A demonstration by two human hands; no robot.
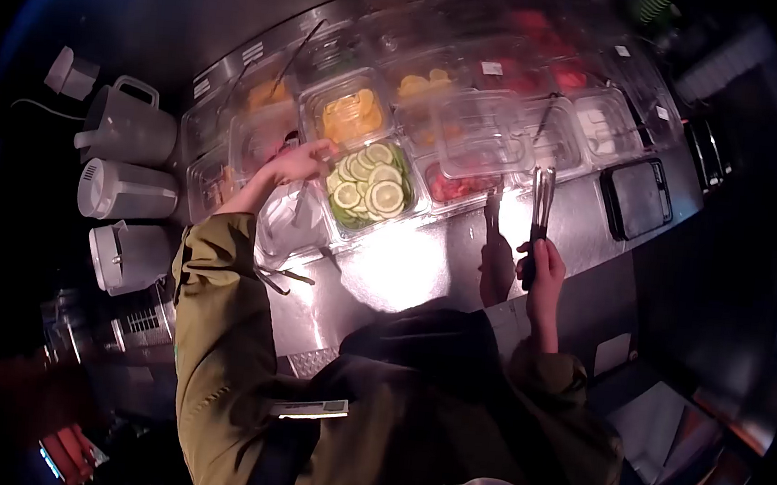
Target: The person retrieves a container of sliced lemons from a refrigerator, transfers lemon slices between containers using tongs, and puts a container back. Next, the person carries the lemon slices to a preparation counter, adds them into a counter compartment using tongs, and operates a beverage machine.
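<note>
My left hand (298,163) reaches over the left side of the tubs, fingers stretched toward the corner of a clear tub of lemon and green slices (373,186). Whether the fingertips touch its rim I cannot make out. Just behind it, another clear tub (352,110) contains orange slices. In my right hand (546,264) is a pair of metal tongs (543,196) with dark handles, held upright above the counter's front part. The tongs' tips point toward the tubs and hold nothing visible. A tub of red pieces (456,186) lies left of them.
A clear lid (481,140) lies across the middle tubs. A black-rimmed tray (634,199) sits at the right. Several pitchers (128,190) line the left side. Another pair of tongs (286,276) rests near the counter's front edge. White pieces fill a tub (605,123) at the back right.
</note>
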